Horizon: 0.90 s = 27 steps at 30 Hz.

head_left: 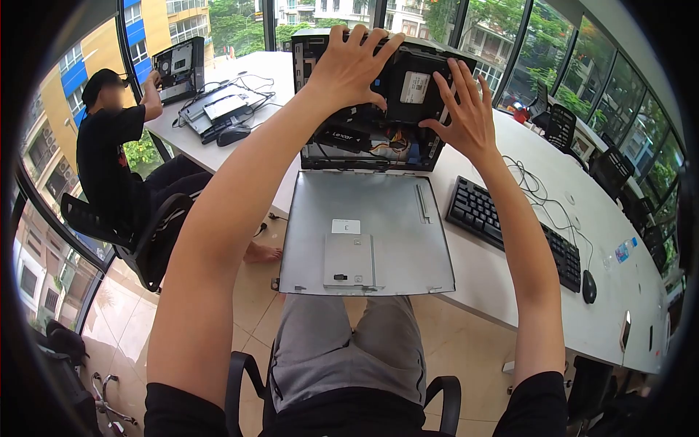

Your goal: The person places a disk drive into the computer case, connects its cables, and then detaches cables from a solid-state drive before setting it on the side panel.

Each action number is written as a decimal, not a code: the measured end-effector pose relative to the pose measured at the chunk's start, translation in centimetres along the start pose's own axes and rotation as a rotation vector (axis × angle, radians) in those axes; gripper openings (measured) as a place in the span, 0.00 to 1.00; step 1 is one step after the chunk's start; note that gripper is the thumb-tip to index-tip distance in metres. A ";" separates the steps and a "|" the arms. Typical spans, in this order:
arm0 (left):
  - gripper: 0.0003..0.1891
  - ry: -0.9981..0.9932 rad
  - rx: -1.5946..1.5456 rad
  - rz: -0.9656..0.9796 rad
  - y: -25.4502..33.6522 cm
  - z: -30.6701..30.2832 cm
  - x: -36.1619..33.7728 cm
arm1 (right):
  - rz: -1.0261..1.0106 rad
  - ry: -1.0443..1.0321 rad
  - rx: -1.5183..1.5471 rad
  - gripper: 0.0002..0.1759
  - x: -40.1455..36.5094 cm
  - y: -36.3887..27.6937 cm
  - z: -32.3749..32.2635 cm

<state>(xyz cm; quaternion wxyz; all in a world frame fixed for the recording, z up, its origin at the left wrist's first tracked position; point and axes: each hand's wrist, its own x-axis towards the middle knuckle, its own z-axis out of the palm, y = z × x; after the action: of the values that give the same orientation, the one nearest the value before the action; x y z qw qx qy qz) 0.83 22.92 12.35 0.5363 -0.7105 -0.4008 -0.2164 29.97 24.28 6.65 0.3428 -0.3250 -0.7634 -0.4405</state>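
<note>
An opened desktop computer case (342, 138) stands on the white table (495, 277) in front of me, its inside and cables showing. A black drive cage (416, 87) with a white label is swung up over the case. My left hand (349, 65) lies flat on the cage's upper left part, fingers spread. My right hand (466, 113) grips the cage's right edge. The case's grey side panel (364, 233) lies flat at the table's near edge, with a small silver drive (348, 261) resting on it.
A black keyboard (510, 222) and mouse (588, 286) with loose cables lie to the right. At the far left a seated person in black handles another open case (178, 69), with parts and a mouse (233, 133) beside it. Office chairs line the right side.
</note>
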 end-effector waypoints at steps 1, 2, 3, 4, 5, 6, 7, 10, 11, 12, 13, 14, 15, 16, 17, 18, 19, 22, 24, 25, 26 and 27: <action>0.71 0.009 0.001 -0.003 0.0 0.1 0.0 | 0.004 -0.003 -0.006 0.67 -0.1 0.1 0.1; 0.71 0.017 0.002 -0.005 0.1 0.2 0.0 | 0.005 -0.008 -0.007 0.67 -0.2 0.2 0.1; 0.71 0.025 0.002 -0.007 0.1 0.2 0.0 | 0.005 -0.014 -0.008 0.67 -0.2 0.2 0.1; 0.71 0.032 0.005 -0.010 0.2 0.3 0.0 | 0.005 -0.020 -0.009 0.67 -0.3 0.2 0.1; 0.71 0.040 0.009 -0.014 0.3 0.3 0.0 | 0.007 -0.028 -0.011 0.67 -0.4 0.3 0.0; 0.70 0.047 0.013 -0.018 0.3 0.3 0.0 | 0.008 -0.035 -0.013 0.67 -0.4 0.3 0.0; 0.70 0.053 0.013 -0.020 0.3 0.3 0.0 | 0.009 -0.043 -0.014 0.67 -0.4 0.3 -0.1; 0.69 0.070 0.005 -0.022 0.3 0.3 0.1 | 0.008 -0.057 -0.012 0.66 -0.5 0.4 -0.2; 0.68 0.075 -0.002 -0.021 0.3 0.4 0.1 | 0.010 -0.059 -0.004 0.65 -0.5 0.5 -0.3; 0.68 0.081 -0.008 -0.020 0.3 0.4 0.1 | 0.012 -0.060 0.005 0.65 -0.5 0.5 -0.3; 0.68 0.081 -0.003 -0.026 0.4 0.4 0.1 | 0.014 -0.061 0.014 0.65 -0.5 0.5 -0.3; 0.67 0.082 0.002 -0.033 0.5 0.4 0.1 | 0.027 -0.049 0.031 0.64 -0.5 0.5 -0.4; 0.67 0.083 0.008 -0.041 0.5 0.5 0.2 | 0.039 -0.036 0.048 0.64 -0.6 0.5 -0.4; 0.67 0.087 0.002 -0.042 0.5 0.6 0.2 | 0.051 -0.025 0.064 0.63 -0.7 0.5 -0.5; 0.67 0.090 -0.004 -0.042 0.5 0.7 0.2 | 0.057 0.006 0.075 0.62 -0.7 0.5 -0.5; 0.67 0.093 -0.010 -0.042 0.5 0.7 0.2 | 0.064 0.038 0.085 0.61 -0.7 0.4 -0.6; 0.67 0.093 -0.011 -0.040 0.5 0.8 0.3 | 0.073 0.069 0.096 0.61 -0.8 0.4 -0.7; 0.67 0.100 -0.015 -0.039 0.5 0.8 0.2 | 0.260 0.166 0.292 0.58 -1.0 0.4 -0.1; 0.67 0.119 -0.029 -0.033 0.5 0.9 0.2 | 0.454 0.179 0.428 0.54 -1.0 0.4 0.2; 0.67 0.123 -0.040 -0.032 0.5 1.0 0.3 | 0.606 0.130 0.581 0.55 -1.1 0.4 0.2; 0.67 0.127 -0.051 -0.029 0.4 1.0 0.3 | 0.758 0.082 0.733 0.55 -1.1 0.4 0.3; 0.67 0.129 -0.060 -0.028 0.4 1.0 0.3 | 0.819 0.126 0.834 0.44 -1.1 0.1 0.6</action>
<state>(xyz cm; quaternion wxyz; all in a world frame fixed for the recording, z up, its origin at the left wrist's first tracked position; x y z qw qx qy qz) 1.21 23.92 11.95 0.5365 -0.7051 -0.3688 -0.2812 30.55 24.60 5.59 0.6287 -0.4043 -0.6627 0.0470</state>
